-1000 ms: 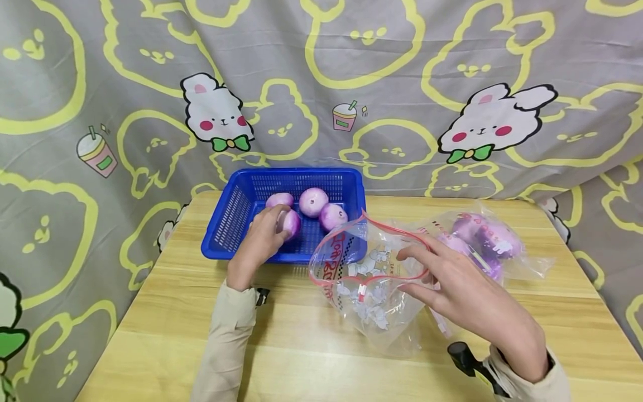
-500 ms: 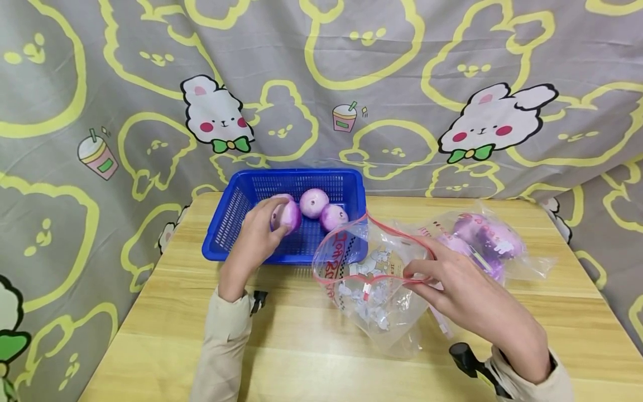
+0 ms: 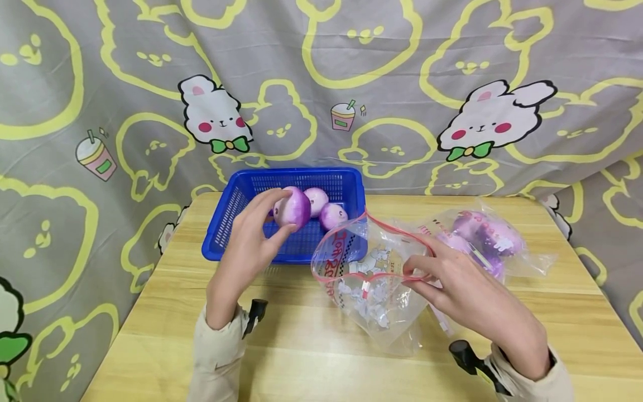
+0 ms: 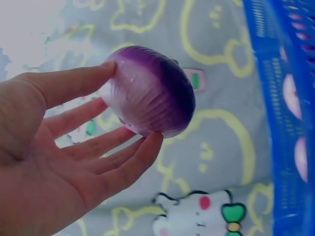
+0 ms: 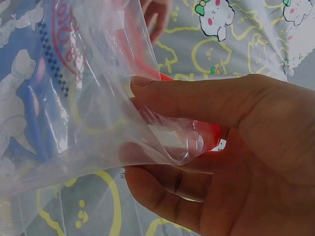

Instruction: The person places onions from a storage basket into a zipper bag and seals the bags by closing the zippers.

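- My left hand point(image 3: 248, 245) gripped the purple onion point(image 3: 293, 207) between thumb and fingertips, lifted over the blue basket point(image 3: 236, 223).
- My right hand point(image 3: 464, 290) pinched the zip bag point(image 3: 369, 268) by its red rim, mouth gaping toward the onion, just to its right and lower.

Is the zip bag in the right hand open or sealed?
Open: the zip bag's red-edged mouth gapes wide, the right hand pinching its rim, with no onion inside.
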Demonstrator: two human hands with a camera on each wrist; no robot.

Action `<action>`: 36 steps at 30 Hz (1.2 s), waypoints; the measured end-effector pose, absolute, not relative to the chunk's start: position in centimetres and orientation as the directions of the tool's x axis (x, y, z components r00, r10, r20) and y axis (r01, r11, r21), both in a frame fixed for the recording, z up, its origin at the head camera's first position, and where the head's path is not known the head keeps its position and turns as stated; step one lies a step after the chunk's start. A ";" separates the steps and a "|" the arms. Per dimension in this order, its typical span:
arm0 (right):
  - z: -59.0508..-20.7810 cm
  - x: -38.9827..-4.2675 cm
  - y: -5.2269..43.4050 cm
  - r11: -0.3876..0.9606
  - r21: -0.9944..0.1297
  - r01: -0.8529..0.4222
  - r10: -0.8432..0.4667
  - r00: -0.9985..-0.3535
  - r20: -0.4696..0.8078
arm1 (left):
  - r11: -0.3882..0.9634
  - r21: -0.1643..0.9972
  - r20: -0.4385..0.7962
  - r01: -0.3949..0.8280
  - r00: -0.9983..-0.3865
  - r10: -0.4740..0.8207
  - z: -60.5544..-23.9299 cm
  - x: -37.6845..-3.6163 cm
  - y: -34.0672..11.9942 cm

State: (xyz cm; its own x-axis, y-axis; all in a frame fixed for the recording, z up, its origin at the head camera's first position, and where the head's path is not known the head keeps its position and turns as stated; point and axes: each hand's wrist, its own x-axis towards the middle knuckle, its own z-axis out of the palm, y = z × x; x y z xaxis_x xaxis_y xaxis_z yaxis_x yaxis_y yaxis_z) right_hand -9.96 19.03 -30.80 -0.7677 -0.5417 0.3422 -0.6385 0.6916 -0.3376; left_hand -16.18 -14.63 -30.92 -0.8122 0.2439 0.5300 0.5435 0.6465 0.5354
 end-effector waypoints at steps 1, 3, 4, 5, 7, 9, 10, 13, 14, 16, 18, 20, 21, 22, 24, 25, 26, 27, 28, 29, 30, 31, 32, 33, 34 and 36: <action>-30.8 -10.0 19.0 0.693 -0.336 -0.638 -0.541 -0.768 0.343 | 0.640 0.534 0.540 0.552 -0.806 0.243 -30.6 -15.8 -14.5; -30.8 -10.0 19.1 0.695 -0.333 -0.638 -0.540 -0.768 0.344 | 0.626 0.531 0.562 0.572 -0.790 0.245 -30.0 -15.0 -14.3; -30.9 -10.0 19.1 0.695 -0.332 -0.638 -0.540 -0.768 0.344 | 0.611 0.533 0.572 0.585 -0.782 0.249 -29.8 -14.7 -14.2; -30.9 -10.0 19.1 0.695 -0.331 -0.639 -0.540 -0.767 0.346 | 0.596 0.533 0.583 0.600 -0.771 0.255 -29.5 -14.2 -14.0; -30.9 -10.0 19.1 0.696 -0.331 -0.637 -0.539 -0.768 0.346 | 0.558 0.534 0.606 0.636 -0.748 0.272 -28.9 -13.4 -13.7; -30.9 -10.1 19.1 0.698 -0.334 -0.633 -0.536 -0.772 0.342 | 0.512 0.529 0.627 0.676 -0.718 0.300 -28.4 -12.7 -13.3; -30.9 -10.1 19.1 0.700 -0.336 -0.631 -0.534 -0.774 0.340 | 0.487 0.524 0.638 0.698 -0.701 0.318 -28.2 -12.3 -13.1; -30.8 -10.0 19.1 0.705 -0.339 -0.623 -0.528 -0.780 0.334 | 0.427 0.509 0.645 0.747 -0.660 0.385 -27.8 -11.4 -12.3; -30.8 -9.9 19.1 0.706 -0.341 -0.621 -0.528 -0.782 0.332 | 0.411 0.505 0.640 0.759 -0.649 0.412 -27.7 -11.1 -12.0; -30.7 -9.9 19.1 0.705 -0.342 -0.621 -0.527 -0.782 0.333 | 0.386 0.495 0.623 0.778 -0.628 0.467 -27.6 -10.6 -11.4; -30.7 -9.9 19.0 0.704 -0.341 -0.623 -0.526 -0.780 0.339 | 0.377 0.476 0.600 0.795 -0.607 0.522 -27.7 -10.2 -10.8; -30.6 -9.8 19.0 0.701 -0.335 -0.629 -0.528 -0.774 0.348 | 0.372 0.451 0.586 0.812 -0.583 0.562 -27.9 -10.0 -10.2; -30.6 -9.8 19.0 0.699 -0.333 -0.632 -0.529 -0.771 0.353 | 0.376 0.436 0.580 0.818 -0.574 0.577 -28.0 -9.9 -10.0; -30.6 -9.8 19.0 0.696 -0.332 -0.637 -0.532 -0.768 0.357 | 0.383 0.420 0.576 0.823 -0.567 0.589 -28.1 -9.9 -9.8; -30.5 -9.7 19.0 0.692 -0.329 -0.642 -0.536 -0.763 0.361 | 0.416 0.396 0.555 0.818 -0.575 0.602 -28.4 -9.9 -9.4; -30.5 -9.7 19.0 0.689 -0.329 -0.646 -0.539 -0.760 0.363 | 0.435 0.387 0.543 0.813 -0.582 0.605 -28.6 -9.9 -9.3; -30.4 -9.6 19.0 0.684 -0.335 -0.648 -0.543 -0.759 0.359 | 0.456 0.377 0.528 0.806 -0.592 0.609 -28.7 -9.9 -9.2; -30.3 -9.6 19.0 0.681 -0.339 -0.649 -0.546 -0.759 0.355 | 0.479 0.364 0.514 0.799 -0.601 0.612 -28.8 -9.9 -9.1; -30.3 -9.5 18.9 0.678 -0.342 -0.651 -0.551 -0.758 0.351 | 0.499 0.351 0.501 0.792 -0.609 0.615 -29.0 -9.9 -9.1; -30.2 -9.4 18.9 0.675 -0.345 -0.653 -0.555 -0.756 0.347 | 0.517 0.336 0.491 0.787 -0.615 0.617 -29.1 -10.0 -9.0; -30.2 -9.4 18.9 0.669 -0.348 -0.657 -0.560 -0.753 0.346 | 0.529 0.321 0.486 0.786 -0.616 0.620 -29.2 -10.1 -8.9; -30.2 -9.3 18.9 0.664 -0.349 -0.662 -0.565 -0.749 0.346 | 0.538 0.306 0.484 0.785 -0.616 0.622 -29.4 -10.1 -8.8; -30.2 -9.3 18.9 0.659 -0.349 -0.667 -0.570 -0.745 0.347 | 0.547 0.292 0.484 0.784 -0.615 0.623 -29.5 -10.2 -8.7; -30.2 -9.2 18.9 0.654 -0.345 -0.673 -0.574 -0.739 0.353 | 0.556 0.279 0.485 0.783 -0.615 0.622 -29.6 -10.2 -8.7; -30.2 -9.2 18.9 0.648 -0.345 -0.679 -0.578 -0.733 0.358 | 0.562 0.269 0.488 0.782 -0.614 0.621 -29.7 -10.3 -8.6; -30.1 -9.3 19.0 0.642 -0.340 -0.688 -0.582 -0.725 0.369 | 0.576 0.252 0.491 0.778 -0.616 0.617 -29.8 -10.4 -8.5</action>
